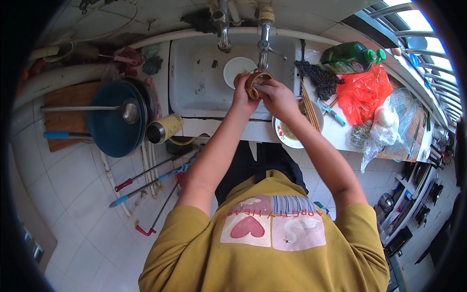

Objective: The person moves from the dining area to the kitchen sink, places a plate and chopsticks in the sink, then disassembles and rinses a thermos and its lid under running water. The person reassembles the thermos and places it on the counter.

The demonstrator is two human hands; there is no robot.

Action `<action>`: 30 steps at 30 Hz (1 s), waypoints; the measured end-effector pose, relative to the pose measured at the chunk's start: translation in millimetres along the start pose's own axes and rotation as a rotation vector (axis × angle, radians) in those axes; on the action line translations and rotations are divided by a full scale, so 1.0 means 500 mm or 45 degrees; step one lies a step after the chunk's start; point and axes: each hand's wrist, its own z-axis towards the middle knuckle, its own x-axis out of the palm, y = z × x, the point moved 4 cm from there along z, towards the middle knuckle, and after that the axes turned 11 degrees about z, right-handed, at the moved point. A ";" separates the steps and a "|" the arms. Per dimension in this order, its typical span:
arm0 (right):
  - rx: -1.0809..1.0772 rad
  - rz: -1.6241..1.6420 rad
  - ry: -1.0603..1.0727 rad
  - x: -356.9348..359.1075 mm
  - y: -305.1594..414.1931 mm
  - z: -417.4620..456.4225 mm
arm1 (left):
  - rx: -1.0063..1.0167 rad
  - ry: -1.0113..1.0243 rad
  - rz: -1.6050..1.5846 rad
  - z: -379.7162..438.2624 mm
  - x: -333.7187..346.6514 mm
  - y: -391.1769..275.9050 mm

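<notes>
Over the white sink [197, 98], both hands are on a small brown round object with a ring-shaped rim [254, 87], possibly a cup or lid. My left hand [243, 94] grips it from the left side. My right hand [279, 98] is on its right, fingers at the opening; whether they pinch something inside cannot be told. The object is just under the spout of the chrome tap [264, 54]. A white plate [237, 67] lies in the sink behind my left hand. Partly behind my right forearm stands a patterned bowl [286, 135] with chopsticks [310, 111] across it.
Right of the sink are a black mesh scrubber [323, 80], a green detergent bottle [344, 58], a red plastic bag [365, 93] and a blue-handled peeler [332, 112]. To the left are a yellow flask [171, 127], a blue basin [109, 135] and a metal ladle [130, 111].
</notes>
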 end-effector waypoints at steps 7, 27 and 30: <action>0.767 0.704 0.063 0.007 -0.023 0.008 | 0.123 0.147 -0.127 -0.029 0.043 0.004; -0.212 -0.328 -0.223 -0.042 0.022 -0.008 | -0.038 0.068 0.076 -0.056 0.051 -0.002; -0.299 -0.178 -0.207 -0.042 0.028 -0.010 | -0.135 0.043 0.017 -0.062 0.054 0.003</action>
